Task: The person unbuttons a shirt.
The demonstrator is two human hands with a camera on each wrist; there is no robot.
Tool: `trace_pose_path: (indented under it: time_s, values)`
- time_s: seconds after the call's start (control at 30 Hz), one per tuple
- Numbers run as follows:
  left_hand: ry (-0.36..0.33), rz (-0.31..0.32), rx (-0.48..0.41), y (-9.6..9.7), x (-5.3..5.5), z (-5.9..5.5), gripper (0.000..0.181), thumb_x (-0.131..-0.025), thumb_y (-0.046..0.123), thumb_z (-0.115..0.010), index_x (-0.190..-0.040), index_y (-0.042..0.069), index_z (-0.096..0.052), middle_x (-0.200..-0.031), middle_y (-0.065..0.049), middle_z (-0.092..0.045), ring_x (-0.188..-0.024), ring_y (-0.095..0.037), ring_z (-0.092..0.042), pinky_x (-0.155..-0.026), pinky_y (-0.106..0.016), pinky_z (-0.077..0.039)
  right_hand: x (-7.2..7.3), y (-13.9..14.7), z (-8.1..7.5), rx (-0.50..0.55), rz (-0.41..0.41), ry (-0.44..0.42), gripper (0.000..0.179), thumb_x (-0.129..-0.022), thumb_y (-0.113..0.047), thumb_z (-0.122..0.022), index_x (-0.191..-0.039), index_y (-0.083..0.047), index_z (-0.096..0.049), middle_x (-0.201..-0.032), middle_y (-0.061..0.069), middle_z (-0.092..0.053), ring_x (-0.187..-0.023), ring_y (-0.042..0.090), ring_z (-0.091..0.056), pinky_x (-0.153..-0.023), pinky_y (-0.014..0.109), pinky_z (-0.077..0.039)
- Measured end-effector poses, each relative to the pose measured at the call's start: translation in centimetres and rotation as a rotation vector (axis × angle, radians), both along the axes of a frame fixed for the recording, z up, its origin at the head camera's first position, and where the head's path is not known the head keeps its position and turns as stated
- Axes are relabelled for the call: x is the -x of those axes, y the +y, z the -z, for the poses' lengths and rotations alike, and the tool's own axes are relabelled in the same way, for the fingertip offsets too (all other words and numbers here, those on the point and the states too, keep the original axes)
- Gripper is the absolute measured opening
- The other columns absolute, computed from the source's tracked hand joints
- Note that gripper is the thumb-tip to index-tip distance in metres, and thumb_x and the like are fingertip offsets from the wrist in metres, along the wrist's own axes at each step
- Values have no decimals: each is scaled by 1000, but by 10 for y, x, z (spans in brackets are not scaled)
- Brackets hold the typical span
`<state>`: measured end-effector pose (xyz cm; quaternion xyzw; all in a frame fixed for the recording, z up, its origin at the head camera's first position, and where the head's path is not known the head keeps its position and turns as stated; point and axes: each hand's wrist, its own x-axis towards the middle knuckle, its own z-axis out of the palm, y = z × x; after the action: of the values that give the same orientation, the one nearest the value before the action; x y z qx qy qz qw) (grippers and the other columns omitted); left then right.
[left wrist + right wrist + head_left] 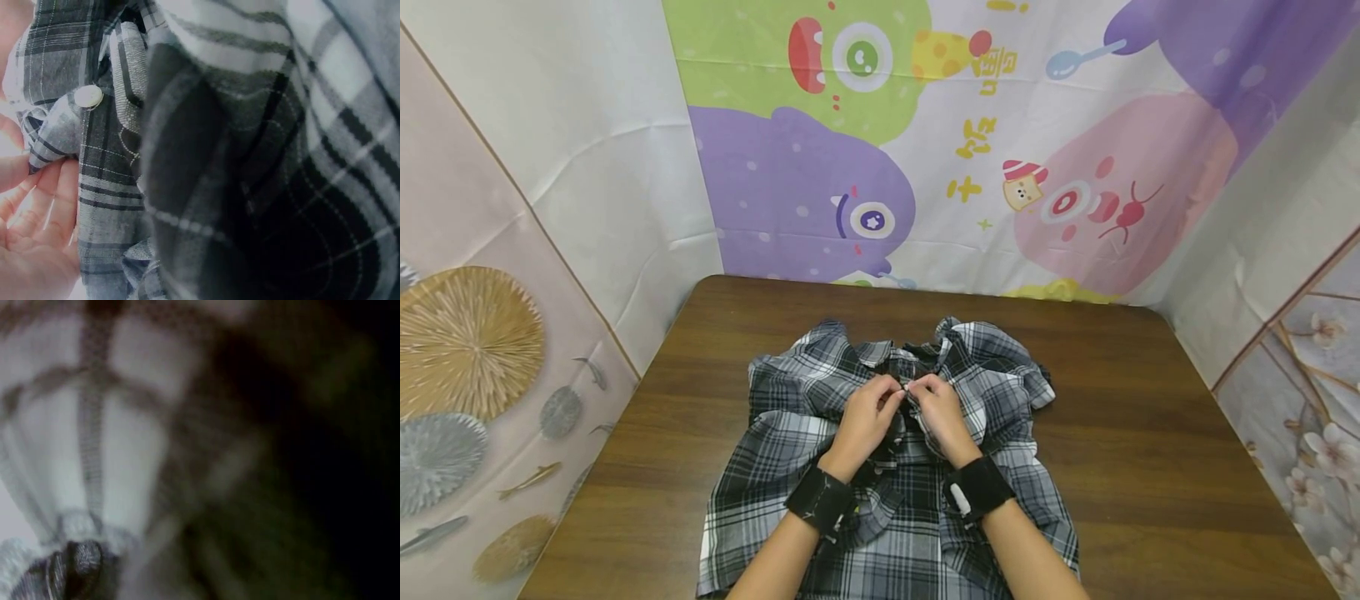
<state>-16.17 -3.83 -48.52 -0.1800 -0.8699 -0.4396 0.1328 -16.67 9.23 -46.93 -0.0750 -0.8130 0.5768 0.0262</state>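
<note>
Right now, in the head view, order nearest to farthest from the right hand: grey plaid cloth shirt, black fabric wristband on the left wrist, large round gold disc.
1. Plaid shirt: pinched by the right hand.
2. Black wristband: to its left.
3. Gold disc: far left.

Head view evenly lit, left-wrist glare, right-wrist view dim and blurred

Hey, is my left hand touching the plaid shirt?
Touching. The head view shows your left hand pinching the plaid shirt between thumb and finger.
</note>
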Motion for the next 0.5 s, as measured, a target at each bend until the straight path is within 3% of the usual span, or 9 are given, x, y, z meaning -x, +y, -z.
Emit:
trace_pose_path:
  time_s: [0.33, 0.5]
  values:
    - [49, -1, -24, -2, 0, 2, 9, -92, 17, -57, -85, 13, -61, -79, 1, -59, -69, -10, -54, -65, -24, -44, 0, -1, 2, -1, 5, 25, 19, -88, -14, -55, -83, 3, -63, -83, 8, -59, -76, 15, -50, -70, 26, -39]
    - [24, 7, -58, -3, 0, 1, 9, -93, 16, -57, -86, 13, -61, -80, 1, -59, -71, -11, -55, -66, -25, -45, 1, 0, 6, -5, 18, 37, 19, -89, -13, -56, -85, 4, -63, -87, 12, -62, -78, 16, -52, -72, 27, -40]
